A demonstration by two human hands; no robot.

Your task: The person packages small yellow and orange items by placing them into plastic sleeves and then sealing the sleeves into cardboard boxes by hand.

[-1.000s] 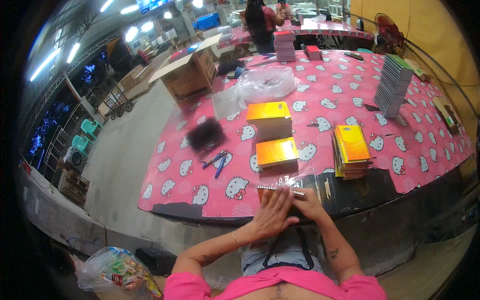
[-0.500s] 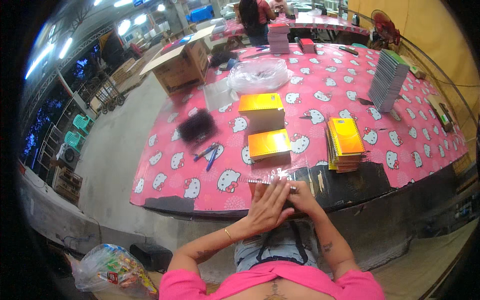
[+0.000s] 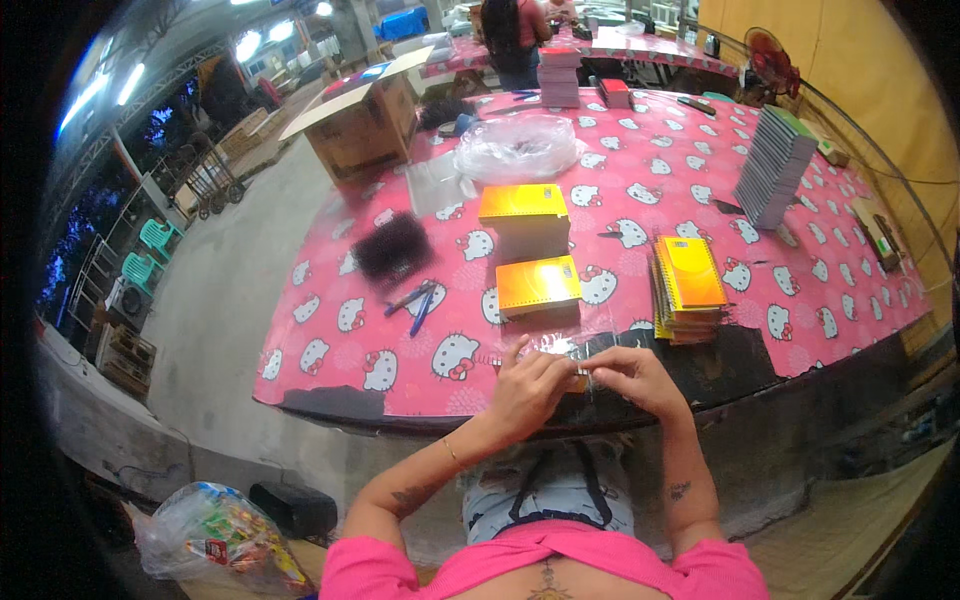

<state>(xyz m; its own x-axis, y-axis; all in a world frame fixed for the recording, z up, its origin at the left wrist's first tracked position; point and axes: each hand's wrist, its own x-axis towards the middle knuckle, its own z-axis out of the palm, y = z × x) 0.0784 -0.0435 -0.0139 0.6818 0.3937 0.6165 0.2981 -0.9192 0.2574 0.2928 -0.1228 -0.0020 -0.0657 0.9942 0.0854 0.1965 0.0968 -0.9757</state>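
Note:
At the table's near edge, a small spiral notebook is mostly hidden beneath my hands. A yellow-orange bit of the notebook [image 3: 578, 383] shows between them, and a loose end of its coil [image 3: 486, 361] sticks out to the left. My left hand [image 3: 530, 392] is closed over the notebook with its fingers bent. My right hand [image 3: 640, 380] pinches thumb and fingertips together at the notebook's right end. Just beyond lie two stacks of yellow-orange notebooks, a nearer stack [image 3: 538, 284] and a farther stack [image 3: 523, 203]. To the right is a pile of spiral-bound notebooks [image 3: 692, 275].
Left of the stacks are a black bristly pad [image 3: 391, 248] and blue pens [image 3: 420, 308]. Farther back are a clear plastic bag [image 3: 520, 150], a cardboard box [image 3: 362, 128] and a pink stack [image 3: 558, 80]. A tall grey stack [image 3: 774, 168] leans at right. A person [image 3: 510, 40] stands beyond.
My left hand has turned from lying flat over the notebook to bent fingers. My right hand has shifted right and now pinches at the end. The notebook's cover is more hidden.

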